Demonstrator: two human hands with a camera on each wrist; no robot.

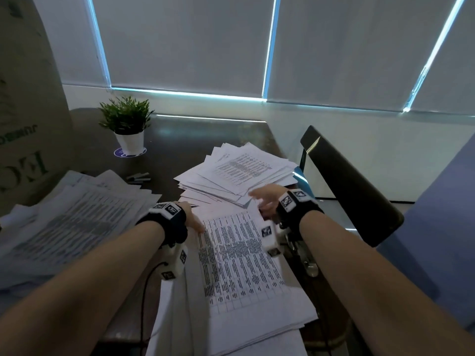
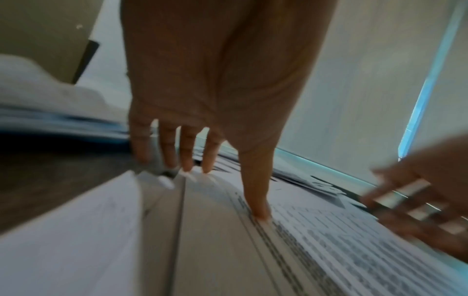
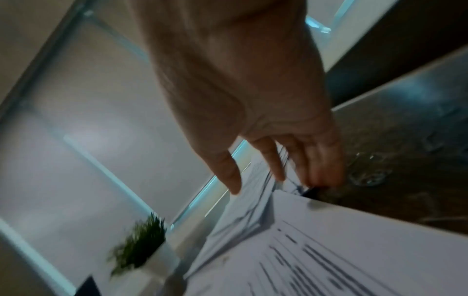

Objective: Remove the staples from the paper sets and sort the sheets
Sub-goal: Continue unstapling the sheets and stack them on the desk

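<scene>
Dark wood of the table [image 1: 180, 140] is showing between three heaps of paper. A potted plant [image 1: 126, 124] is standing at the far left, a cardboard box [image 1: 23, 98] with mirrored, partly cut-off lettering is leaning beside the left pile [image 1: 69, 217], and a black chair [image 1: 352, 186] is crowding my right side. Small grey blocks [image 1: 138, 177], too blurred to name, are lying near the plant. Printed tables on the sheets are too smeared to read. I am pressing my left hand [image 1: 192, 217] flat, fingers straight, thumb down, on the near paper set [image 1: 241, 265]. My right hand [image 1: 267, 199] is hovering with fingers loose at that set's far corner, before the far pile [image 1: 239, 173]; whether it is pinching anything, I cannot tell.
</scene>
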